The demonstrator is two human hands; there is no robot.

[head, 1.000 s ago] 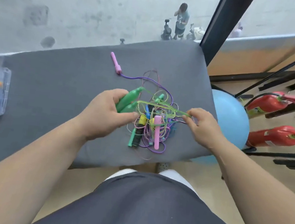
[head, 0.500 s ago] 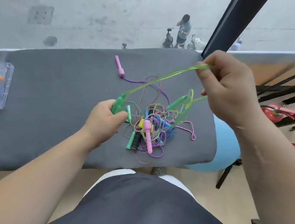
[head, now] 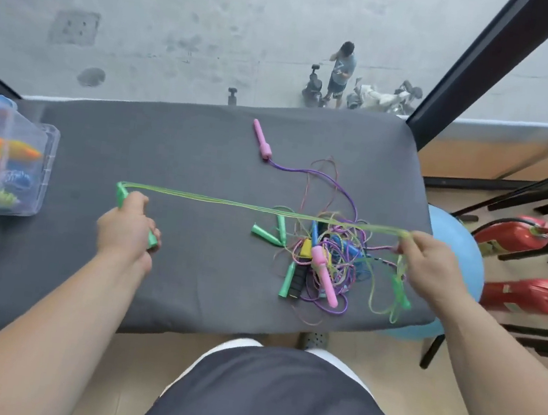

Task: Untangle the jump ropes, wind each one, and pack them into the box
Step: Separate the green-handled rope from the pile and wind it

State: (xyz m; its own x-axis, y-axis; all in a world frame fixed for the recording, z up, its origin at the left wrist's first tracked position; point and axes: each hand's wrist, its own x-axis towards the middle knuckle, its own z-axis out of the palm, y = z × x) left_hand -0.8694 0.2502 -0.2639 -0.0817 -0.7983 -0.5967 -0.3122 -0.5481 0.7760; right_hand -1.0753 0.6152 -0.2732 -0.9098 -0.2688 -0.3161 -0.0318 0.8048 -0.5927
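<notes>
Jump ropes (head: 322, 268) lie tangled on grey table (head: 202, 164) by window (head: 150, 19).

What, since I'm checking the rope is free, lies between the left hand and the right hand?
In the head view, the green rope runs taut from the left hand to the right hand, over bare grey tabletop and then the tangled pile.

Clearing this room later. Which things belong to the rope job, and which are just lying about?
Job: green rope stretched between left hand and right hand; tangled rope pile; clear box.
Lying about: blue ball; red fire extinguishers.
</notes>
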